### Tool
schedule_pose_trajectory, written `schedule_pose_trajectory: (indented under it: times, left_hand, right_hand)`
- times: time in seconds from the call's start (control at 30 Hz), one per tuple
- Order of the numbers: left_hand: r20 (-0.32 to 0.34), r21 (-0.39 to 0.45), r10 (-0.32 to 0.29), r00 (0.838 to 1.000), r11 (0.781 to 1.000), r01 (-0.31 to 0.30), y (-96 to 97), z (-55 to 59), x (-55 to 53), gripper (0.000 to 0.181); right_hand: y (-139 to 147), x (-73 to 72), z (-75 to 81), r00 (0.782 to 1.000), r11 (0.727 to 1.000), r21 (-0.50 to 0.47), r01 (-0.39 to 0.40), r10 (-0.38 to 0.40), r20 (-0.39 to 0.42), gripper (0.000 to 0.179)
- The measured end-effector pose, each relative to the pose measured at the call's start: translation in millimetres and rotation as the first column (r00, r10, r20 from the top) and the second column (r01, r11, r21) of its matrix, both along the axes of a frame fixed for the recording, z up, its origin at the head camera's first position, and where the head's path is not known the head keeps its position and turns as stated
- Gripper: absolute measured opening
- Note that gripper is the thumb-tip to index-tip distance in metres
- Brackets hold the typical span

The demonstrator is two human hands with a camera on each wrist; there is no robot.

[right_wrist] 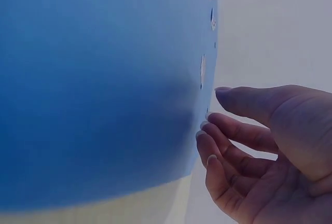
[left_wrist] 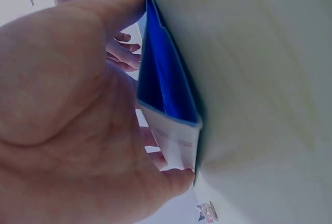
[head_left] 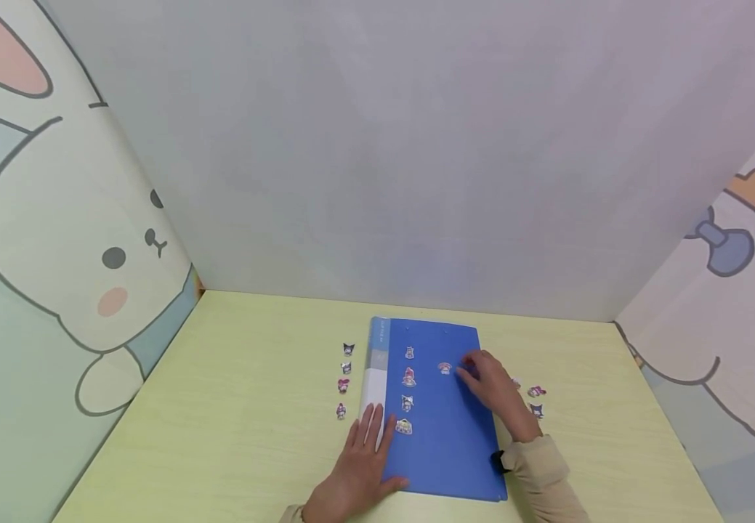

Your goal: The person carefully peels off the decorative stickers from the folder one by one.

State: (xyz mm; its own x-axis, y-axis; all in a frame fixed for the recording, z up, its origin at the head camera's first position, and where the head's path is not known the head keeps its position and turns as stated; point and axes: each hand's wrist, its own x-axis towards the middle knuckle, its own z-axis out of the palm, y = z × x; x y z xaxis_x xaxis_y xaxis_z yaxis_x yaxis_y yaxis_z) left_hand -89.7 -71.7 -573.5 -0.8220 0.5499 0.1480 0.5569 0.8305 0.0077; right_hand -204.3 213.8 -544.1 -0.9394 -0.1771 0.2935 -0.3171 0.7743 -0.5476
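Note:
A blue binder (head_left: 442, 450) with a pale spine lies on the table. My left hand (head_left: 359, 468) rests on its lower left part, fingers spread over the spine and thumb near the bottom edge. In the left wrist view, the binder's open end (left_wrist: 168, 73) shows beside the palm. Over the right side of the cover is my right hand (head_left: 491, 383), its fingertips close to a small character sticker (head_left: 445, 368). The right wrist view shows the thumb and loosely bent fingers (right_wrist: 236, 130) apart with nothing between them. Several stickers (head_left: 408, 378) form a column near the spine.
Left of the binder, several more stickers (head_left: 343, 386) stand in a column on the table (head_left: 240, 428). Others, such as a pink one (head_left: 537, 391), lie to the right, partly hidden by the right arm. A grey back wall (head_left: 377, 160) and cartoon-printed side panels (head_left: 57, 240) enclose the table.

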Motion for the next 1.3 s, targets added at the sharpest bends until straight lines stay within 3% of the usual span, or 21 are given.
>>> schedule_pose_trajectory:
  times: [0.23, 0.53, 0.9, 1.3]
  left_hand:
    - [0.052, -0.009, 0.009, 0.999, 1.0, -0.009, 0.4, 4.0, 0.6, 0.095]
    - [-0.001, -0.014, 0.003, 1.0, 1.0, -0.003, -0.5, 1.0, 0.6, 0.095]
    - [-0.043, -0.022, -0.007, 0.999, 1.0, 0.006, -1.0, 0.4, 1.2, 0.094]
    - [0.02, -0.034, 0.007, 1.0, 0.999, -0.006, 0.2, 4.8, 0.6, 0.094]
  right_hand:
    - [-8, -1.8, -2.0, 1.0, 1.0, 0.012, -0.016, 0.016, -0.011, 0.014]
    - [-14, -3.1, -1.2, 0.998, 1.0, 0.018, -0.007, 0.006, 0.062, 0.014]
    - [-24, -1.1, 5.0, 0.989, 0.998, -0.05, 0.04, -0.032, 0.145, 0.008]
    - [-30, 0.7, 5.2, 0.985, 0.994, -0.047, 0.098, -0.09, 0.144, 0.012]
